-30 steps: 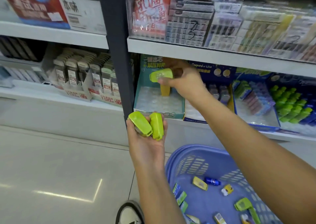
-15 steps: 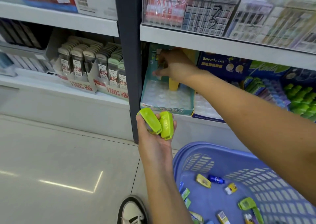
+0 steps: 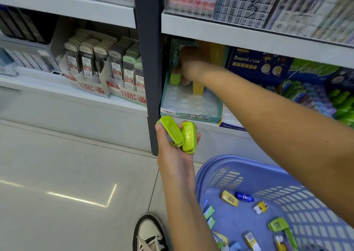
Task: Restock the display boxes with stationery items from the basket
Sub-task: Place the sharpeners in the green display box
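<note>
Box (image 3: pixel 191 115): teal printed card, open-topped and rectangular, standing on the lower shelf (image 3: pixel 210 129) at 12 o'clock of the left hand (image 3: pixel 173 155). It was lined with a clear, dimpled plastic tray (image 3: pixel 189 101).

Green piece (image 3: pixel 175 79): smooth plastic, upright in the box's far left corner. Yellow piece (image 3: pixel 198 88): same make, upright at its 3 o'clock.

Right hand (image 3: pixel 191 65): reached deep into the box under the upper shelf, fingers down on the green piece's top. Whether they gripped it could not be told.

Left hand: palm up, well apart from the right at its 6 o'clock and just outside the box front. Its fingers curled round two lime cases (image 3: pixel 179 134), glossy, rounded oblongs lying side by side and touching.

Basket (image 3: pixel 287 199): lilac plastic with slotted walls, on the floor at 4 o'clock of the left hand. Loose items (image 3: pixel 229 198) lay scattered in it: small yellow, blue and green packs.

Floor (image 3: pixel 57 174): pale glossy tile. Shoe (image 3: pixel 151 233): white canvas with a black rim, at 6 o'clock.
</note>
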Available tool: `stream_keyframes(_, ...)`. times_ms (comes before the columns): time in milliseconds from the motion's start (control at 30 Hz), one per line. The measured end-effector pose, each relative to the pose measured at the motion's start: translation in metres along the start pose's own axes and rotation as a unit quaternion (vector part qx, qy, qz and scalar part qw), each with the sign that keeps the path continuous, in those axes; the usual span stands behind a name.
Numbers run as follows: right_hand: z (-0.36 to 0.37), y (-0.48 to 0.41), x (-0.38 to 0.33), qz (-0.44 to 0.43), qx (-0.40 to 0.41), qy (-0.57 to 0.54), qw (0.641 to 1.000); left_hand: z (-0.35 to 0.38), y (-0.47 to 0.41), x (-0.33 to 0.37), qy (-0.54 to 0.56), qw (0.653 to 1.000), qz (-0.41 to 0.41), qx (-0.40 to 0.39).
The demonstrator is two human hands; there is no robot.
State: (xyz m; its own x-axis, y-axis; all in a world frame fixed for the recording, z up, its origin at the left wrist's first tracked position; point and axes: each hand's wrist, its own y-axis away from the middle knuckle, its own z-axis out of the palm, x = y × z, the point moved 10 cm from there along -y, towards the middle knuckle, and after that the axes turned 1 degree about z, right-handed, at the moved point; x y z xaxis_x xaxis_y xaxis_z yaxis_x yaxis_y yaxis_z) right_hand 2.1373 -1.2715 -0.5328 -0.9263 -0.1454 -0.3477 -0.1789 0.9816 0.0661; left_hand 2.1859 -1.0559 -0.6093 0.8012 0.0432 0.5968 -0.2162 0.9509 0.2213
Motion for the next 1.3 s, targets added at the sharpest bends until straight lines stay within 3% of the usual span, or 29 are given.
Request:
stream_keyframes(133, 0.000, -0.001, -0.003, -0.005, -0.029, -0.051, 0.998, -0.007, 0.001, -0.010, -0.006, 0.998, -0.034, 0.047)
stream_keyframes(300, -0.006, 0.000, -0.016, -0.043, -0.057, 0.033, 0.997, -0.002, -0.002, -0.003, 0.007, 1.000, -0.015, 0.003)
stream_keyframes(500, -0.011, 0.004, -0.009, -0.034, -0.059, 0.085, 0.994, -0.004, -0.005, 0.000, 0.013, 1.000, -0.016, 0.009)
stream_keyframes(700, -0.010, 0.012, -0.008, -0.011, -0.024, 0.072, 0.997, 0.009, 0.001, 0.007, 0.019, 1.000, 0.006, -0.023)
stream_keyframes(800, -0.023, 0.030, -0.009, -0.021, 0.060, 0.100, 0.993, 0.017, 0.004, 0.012, 0.027, 0.998, 0.029, -0.049)
stream_keyframes(900, -0.026, 0.076, 0.002, -0.037, 0.064, -0.035, 0.997, 0.012, 0.003, 0.010, 0.025, 0.999, 0.033, -0.027)
stream_keyframes(1000, -0.004, 0.134, 0.013, -0.025, -0.074, -0.221, 0.972, 0.001, -0.002, 0.005, 0.039, 0.998, 0.039, 0.014)
stream_keyframes(1100, 0.014, 0.161, 0.015, -0.024, -0.150, -0.249, 0.957, -0.002, -0.004, 0.001, 0.048, 0.997, 0.048, 0.029)
stream_keyframes(1300, 0.001, 0.149, 0.028, -0.022, -0.112, -0.287, 0.951, -0.004, -0.001, -0.009, 0.047, 0.995, 0.021, 0.085)
